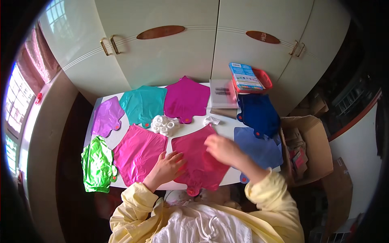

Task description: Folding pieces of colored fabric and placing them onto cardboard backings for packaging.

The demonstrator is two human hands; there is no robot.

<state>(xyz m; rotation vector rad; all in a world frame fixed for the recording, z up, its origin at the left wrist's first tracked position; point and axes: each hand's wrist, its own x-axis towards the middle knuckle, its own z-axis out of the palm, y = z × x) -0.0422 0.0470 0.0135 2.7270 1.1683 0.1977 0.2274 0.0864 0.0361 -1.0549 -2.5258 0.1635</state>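
A white bench (227, 126) is filling the middle of the frame, standing against pale cabinets (170, 56) that are spanning the top. A window (14, 101) is letting in light at far left, with a pink curtain (39, 52) hanging above it.

At centre, a deep-pink foil piece (198, 170) is lying flat, its tab poking past the bench's near edge. The left hand (167, 167) is reaching over its left side, the grip open with fingers spread. The right hand (222, 149) is hovering about its upper right, fingers curling; whether that grip is pinching anything, I cannot tell.

Along the left, a lime-green foil piece (98, 166) is overhanging the edge below a purple foil piece (106, 117). Teal (144, 103) and magenta (187, 97) foil pieces are lying at upper centre, above a cluster of white rolls (164, 125). At upper right, a red basket (266, 79) is sitting behind a navy foil piece (259, 115). An open cardboard box (318, 150) is standing at right, beside the bench.
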